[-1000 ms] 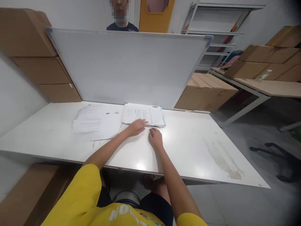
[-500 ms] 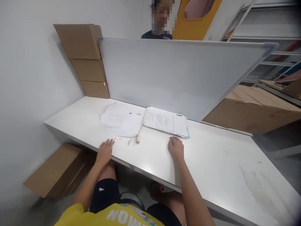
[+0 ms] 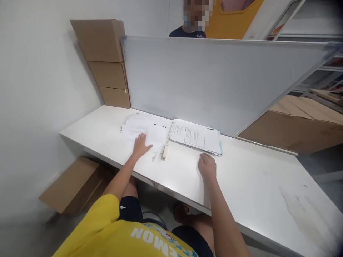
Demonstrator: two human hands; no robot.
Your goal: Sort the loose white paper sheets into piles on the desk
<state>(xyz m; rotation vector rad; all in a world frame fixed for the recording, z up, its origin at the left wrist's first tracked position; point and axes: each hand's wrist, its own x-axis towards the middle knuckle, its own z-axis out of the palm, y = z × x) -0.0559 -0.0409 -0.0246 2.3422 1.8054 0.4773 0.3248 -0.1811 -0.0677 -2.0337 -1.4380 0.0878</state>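
My left hand [image 3: 141, 145] lies with fingers spread on the near edge of several loose white papers [image 3: 157, 137], holding nothing. Between these sheets and a thicker stack of printed papers [image 3: 194, 135] is a small cream-coloured, elongated tool [image 3: 165, 152] whose kind I cannot make out. My right hand [image 3: 207, 167] rests on the white table just in front of the stack, its fingers curled in and no object showing in them. A pale bluish edge sticks out at the stack's right side.
Behind the papers a whiteboard [image 3: 214, 82] stands upright along the white table [image 3: 246, 185]. Stacked cardboard boxes [image 3: 107, 75] stand at its left end, and another large box [image 3: 300, 121] is behind it at right. An open carton [image 3: 72, 182] sits below the table. A person [image 3: 187, 33] is beyond the whiteboard.
My left hand has moved from the table's front edge forward and right onto the loose papers, its fingers spreading. My right hand stays in place by the stack. The camera view has shifted slightly.
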